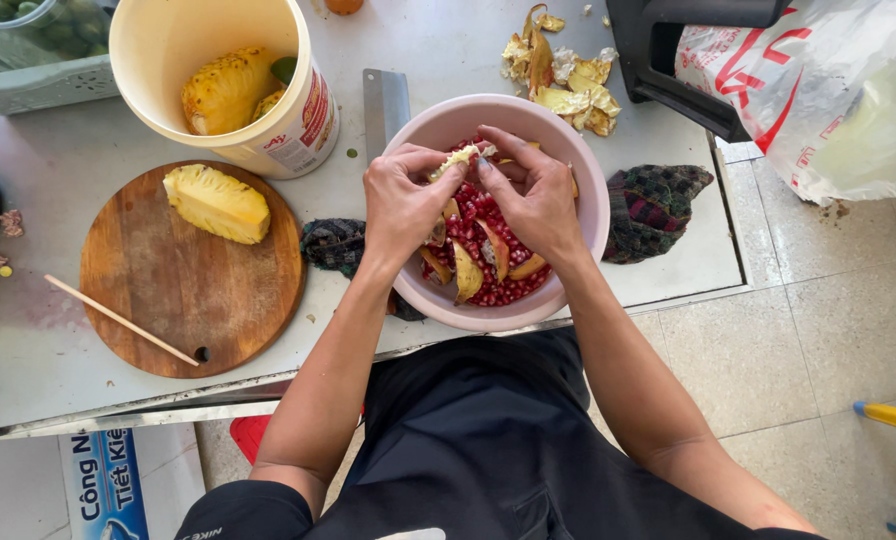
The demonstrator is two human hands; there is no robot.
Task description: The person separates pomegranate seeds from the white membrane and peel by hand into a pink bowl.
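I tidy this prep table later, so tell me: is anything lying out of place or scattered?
Yes. Torn peel scraps lie scattered on the table beyond the pink bowl, and the cleaver sits half tucked under its rim.

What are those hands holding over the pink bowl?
Both hands, left hand and right hand, pinch a pale piece of pomegranate by its ends, over the pink bowl.

pomegranate piece (pixel 455 160) | pale pith, held over pink bowl (pixel 588 215) | red seeds (pixel 493 285) inside
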